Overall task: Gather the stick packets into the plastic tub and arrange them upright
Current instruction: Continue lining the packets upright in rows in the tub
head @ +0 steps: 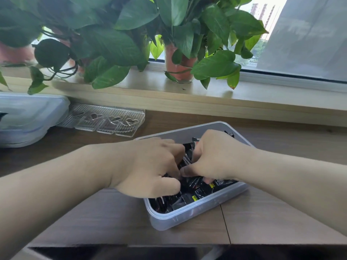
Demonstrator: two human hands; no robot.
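Note:
A translucent plastic tub [189, 215] sits on the wooden table, slightly right of centre. Several black stick packets [199, 192] with small yellow marks fill it, lying jumbled and leaning. Both hands are inside the tub. My left hand [150, 166] reaches in from the left with fingers curled down among the packets. My right hand [214, 154] comes in from the right, fingers and thumb curled round a bunch of packets at the tub's middle. The hands cover most of the tub's contents.
A clear ribbed tray with heart cut-outs [110, 119] lies at the back left, beside a lidded blue-white container [28, 117]. Potted plants [180, 62] stand on the wooden sill behind. The table's front edge [169, 244] runs close below the tub.

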